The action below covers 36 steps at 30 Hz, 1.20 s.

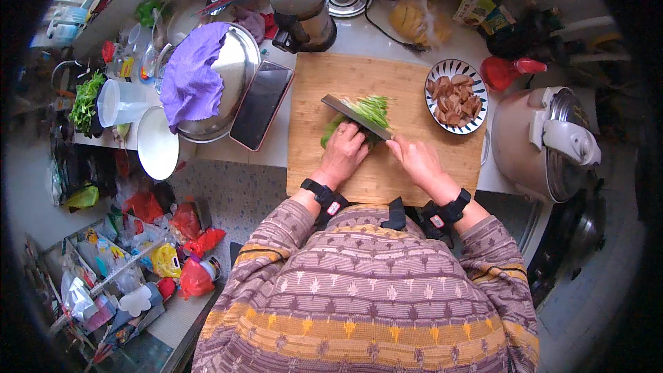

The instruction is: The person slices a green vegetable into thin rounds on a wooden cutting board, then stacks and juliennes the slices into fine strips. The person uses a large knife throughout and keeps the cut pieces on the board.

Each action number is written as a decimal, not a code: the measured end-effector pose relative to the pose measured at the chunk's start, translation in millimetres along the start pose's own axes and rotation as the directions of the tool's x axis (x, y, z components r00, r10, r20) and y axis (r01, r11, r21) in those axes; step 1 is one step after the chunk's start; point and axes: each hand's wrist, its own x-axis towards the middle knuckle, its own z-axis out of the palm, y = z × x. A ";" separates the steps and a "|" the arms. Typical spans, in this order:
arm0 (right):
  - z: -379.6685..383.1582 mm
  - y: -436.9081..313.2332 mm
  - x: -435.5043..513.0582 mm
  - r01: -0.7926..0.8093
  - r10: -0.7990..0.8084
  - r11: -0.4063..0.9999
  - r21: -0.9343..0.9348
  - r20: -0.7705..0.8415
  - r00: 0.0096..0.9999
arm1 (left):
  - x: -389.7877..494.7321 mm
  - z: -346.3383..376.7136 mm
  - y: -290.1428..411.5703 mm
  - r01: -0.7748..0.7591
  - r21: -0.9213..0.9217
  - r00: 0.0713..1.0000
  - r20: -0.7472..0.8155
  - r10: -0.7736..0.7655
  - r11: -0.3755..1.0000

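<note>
My right hand (416, 159) grips the handle end of a kitchen knife (357, 117), whose blade slants across the wooden cutting board (321, 75). Under my left hand (344, 149) a bunch of leafy greens (327, 134) is pressed to the board, fingertips close beside the blade. On the blade's far side lie cut green stalks (374, 109). Part of the greens is hidden by my left hand and the knife. At the board's right edge sits a patterned plate (431, 112) of sliced brownish meat (457, 99).
Left of the board, a smartphone (262, 106) leans by a lidded steel pot (241, 62) draped with a purple cloth (194, 77). An electric kettle (303, 13) stands behind the board. To the right are a red bottle (502, 73) and a rice cooker (520, 140). A white bowl (158, 142) sits at the counter's left edge.
</note>
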 end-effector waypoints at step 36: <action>-16.1 -11.0 -2.2 0.069 -0.070 0.998 -0.006 -0.035 0.997 | 1.0 4.4 -3.0 0.009 -0.025 1.000 -0.025 -0.009 1.000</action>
